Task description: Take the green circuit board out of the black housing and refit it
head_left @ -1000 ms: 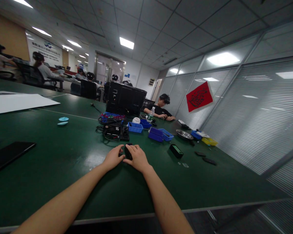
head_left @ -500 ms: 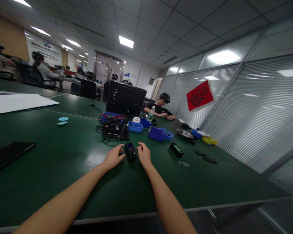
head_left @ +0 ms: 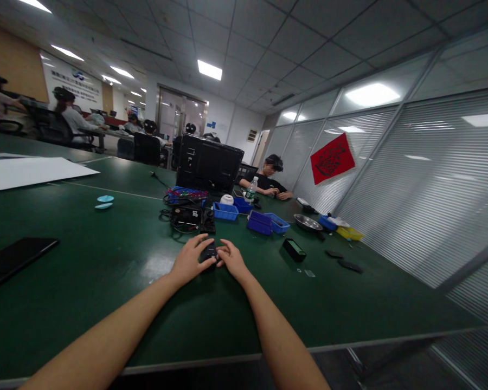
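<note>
A small black handheld device with a screen and buttons (head_left: 208, 252) lies on the green table in front of me, partly covered by my fingers. My left hand (head_left: 189, 261) is closed around its left side, thumb across the near end and fingers over the far end. From the right, my right hand (head_left: 232, 261) has its fingers apart and slightly bent, with the tips at the device's right edge; whether they press on it I cannot tell. Just beyond the device sits a black box with tangled cables (head_left: 186, 216).
Blue bins (head_left: 225, 211), a white ball (head_left: 226, 200), a bottle (head_left: 251, 189) and a monitor (head_left: 210, 165) stand farther back. To the right are a black-and-green box (head_left: 294, 249) and a metal pan (head_left: 308, 222). A large black phone-like slab (head_left: 18, 260) lies left. A person (head_left: 270, 179) sits across.
My left hand has moved in from beside the device and closed on it. My right hand has come left to its edge. The device has shifted slightly left and turned.
</note>
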Demonstrator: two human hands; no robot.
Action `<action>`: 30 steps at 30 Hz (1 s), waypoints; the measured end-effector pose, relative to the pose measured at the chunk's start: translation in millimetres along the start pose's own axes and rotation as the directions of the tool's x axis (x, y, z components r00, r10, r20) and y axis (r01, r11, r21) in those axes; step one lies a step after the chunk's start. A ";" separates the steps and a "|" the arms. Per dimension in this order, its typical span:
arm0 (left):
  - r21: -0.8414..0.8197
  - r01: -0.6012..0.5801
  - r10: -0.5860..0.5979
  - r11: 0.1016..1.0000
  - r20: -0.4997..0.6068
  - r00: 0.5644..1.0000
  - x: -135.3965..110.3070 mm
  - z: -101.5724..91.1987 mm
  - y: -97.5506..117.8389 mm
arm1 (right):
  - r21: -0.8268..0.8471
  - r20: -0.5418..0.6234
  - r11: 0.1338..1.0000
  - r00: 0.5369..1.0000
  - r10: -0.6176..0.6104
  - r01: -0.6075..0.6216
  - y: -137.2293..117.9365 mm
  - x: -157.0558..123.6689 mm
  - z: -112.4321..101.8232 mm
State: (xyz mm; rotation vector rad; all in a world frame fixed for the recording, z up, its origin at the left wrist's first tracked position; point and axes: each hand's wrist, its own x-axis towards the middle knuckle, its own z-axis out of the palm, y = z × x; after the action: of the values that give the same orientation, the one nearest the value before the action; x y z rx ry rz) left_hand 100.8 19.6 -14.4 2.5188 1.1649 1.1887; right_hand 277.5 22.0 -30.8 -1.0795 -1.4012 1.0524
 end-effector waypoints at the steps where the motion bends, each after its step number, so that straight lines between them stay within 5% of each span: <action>1: 0.019 -0.075 0.074 0.997 0.040 0.996 -0.6 -2.8 4.1 | 0.010 -0.004 1.000 1.000 0.000 0.001 1.7 1.0 -0.4; 4: 0.064 -0.184 0.175 0.981 0.126 0.977 -1.6 -5.9 12.4 | 0.007 -0.012 1.000 1.000 0.006 -0.006 5.1 3.1 -1.5; 16: 0.147 -0.147 0.135 0.978 0.089 0.987 -1.7 -1.1 8.7 | -0.111 -0.053 0.991 0.996 0.068 -0.074 -1.5 4.5 -8.9; 30: 0.160 -0.121 0.113 0.980 0.056 0.992 -4.4 -2.0 7.3 | -0.166 -0.352 0.984 0.936 -0.004 -0.059 17.6 20.7 -33.3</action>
State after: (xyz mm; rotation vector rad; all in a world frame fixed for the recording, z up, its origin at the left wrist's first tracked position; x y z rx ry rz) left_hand 102.0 11.0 -12.7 2.7550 1.1620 1.0947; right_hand 310.6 47.6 -40.8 -1.3457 -1.2043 0.7188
